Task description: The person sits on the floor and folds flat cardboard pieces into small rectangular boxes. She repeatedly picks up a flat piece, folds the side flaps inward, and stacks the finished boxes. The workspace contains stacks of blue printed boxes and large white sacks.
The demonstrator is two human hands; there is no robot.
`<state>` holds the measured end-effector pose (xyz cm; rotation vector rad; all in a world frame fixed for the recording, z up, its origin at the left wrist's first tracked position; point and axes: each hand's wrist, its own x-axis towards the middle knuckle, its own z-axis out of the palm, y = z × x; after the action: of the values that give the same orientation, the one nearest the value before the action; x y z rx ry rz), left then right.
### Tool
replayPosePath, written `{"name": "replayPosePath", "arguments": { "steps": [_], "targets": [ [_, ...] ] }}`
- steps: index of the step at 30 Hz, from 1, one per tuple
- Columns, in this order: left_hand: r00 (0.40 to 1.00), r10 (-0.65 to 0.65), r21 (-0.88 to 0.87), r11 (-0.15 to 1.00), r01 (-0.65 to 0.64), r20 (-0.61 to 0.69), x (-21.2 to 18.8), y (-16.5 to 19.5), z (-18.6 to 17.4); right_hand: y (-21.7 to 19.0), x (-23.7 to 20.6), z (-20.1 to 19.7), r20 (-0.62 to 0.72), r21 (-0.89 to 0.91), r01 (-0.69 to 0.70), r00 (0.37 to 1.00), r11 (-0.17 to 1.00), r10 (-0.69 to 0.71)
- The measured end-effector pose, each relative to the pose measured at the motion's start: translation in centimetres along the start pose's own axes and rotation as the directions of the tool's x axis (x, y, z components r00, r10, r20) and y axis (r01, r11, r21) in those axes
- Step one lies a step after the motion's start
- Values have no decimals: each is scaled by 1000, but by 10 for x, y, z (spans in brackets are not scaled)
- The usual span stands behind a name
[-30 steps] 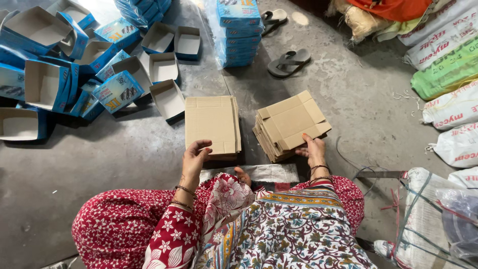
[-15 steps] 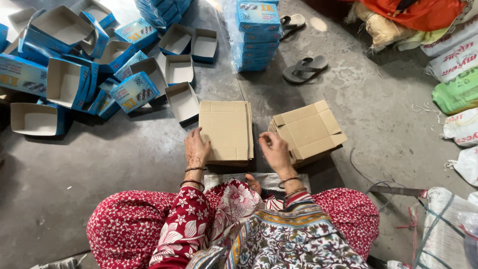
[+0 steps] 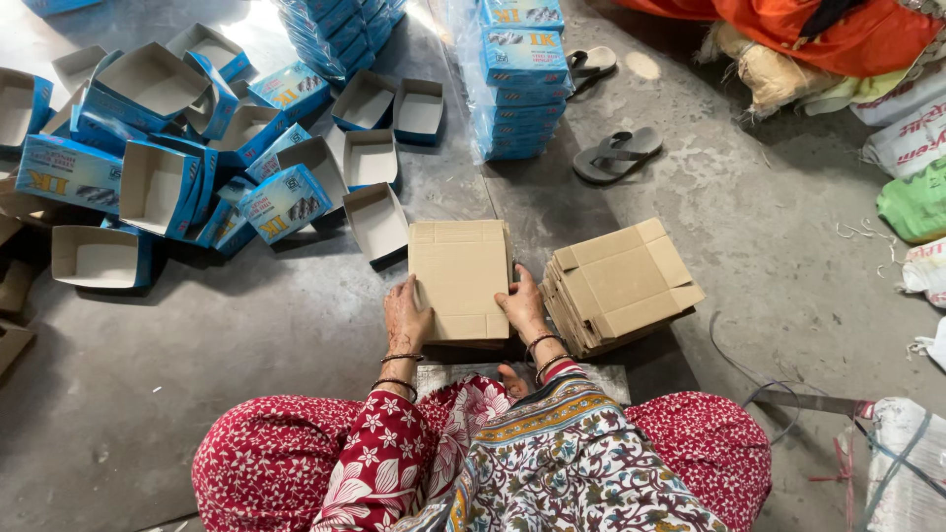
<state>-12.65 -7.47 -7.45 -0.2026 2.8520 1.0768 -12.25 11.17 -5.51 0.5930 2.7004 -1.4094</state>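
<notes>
Grey concrete floor (image 3: 246, 345), scuffed and dusty, brightly lit at the top. Stack of flat brown cardboard blanks (image 3: 461, 281) at the middle of it, directly in front of the seated knees in red floral cloth.

Left hand (image 3: 406, 317) laid on the stack's left edge, fingers stretched flat along the card. Right hand (image 3: 522, 307) on the stack's right edge, fingers curled loosely round the top blank; neither hand clenched, both pressing the sides.

Just right of the stack, almost touching, a second pile of cardboard blanks (image 3: 621, 286), turned askew. Up and left of the stack, a jumble of folded blue-and-white carton trays (image 3: 197, 148), open sides up or tipped over, the nearest tray (image 3: 377, 222) just beside the stack's upper left corner. Straight above the stack, a wrapped column of blue boxes (image 3: 522, 79). Up and right of the stack, a pair of grey sandals (image 3: 616, 156). Far right of the stack, filled sacks (image 3: 912, 138) and orange cloth (image 3: 788, 25) along the edge. Lower right of the stack, a loose dark strap (image 3: 759, 384) curling over the floor.
</notes>
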Motion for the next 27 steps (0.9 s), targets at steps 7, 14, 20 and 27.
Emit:
{"name": "replayPosePath", "arguments": {
  "steps": [7,14,20,27],
  "targets": [
    [995,-75,-181,982,63,-61,0,-7,-3,-7,-6,-2,84,376,-71,996,924,43],
    [986,-165,-597,788,150,30,-4,-3,-7,-4,-6,-8,37,431,16,999,902,-35],
    [999,-35,-382,924,21,-31,-13,4,-9,1,-10,-7,-23,-213,216,974,953,-226],
    [995,-97,-460,883,93,15,-14,7,-15,9,-11,-9,48,-234,186,983,954,-180]
  ]
}}
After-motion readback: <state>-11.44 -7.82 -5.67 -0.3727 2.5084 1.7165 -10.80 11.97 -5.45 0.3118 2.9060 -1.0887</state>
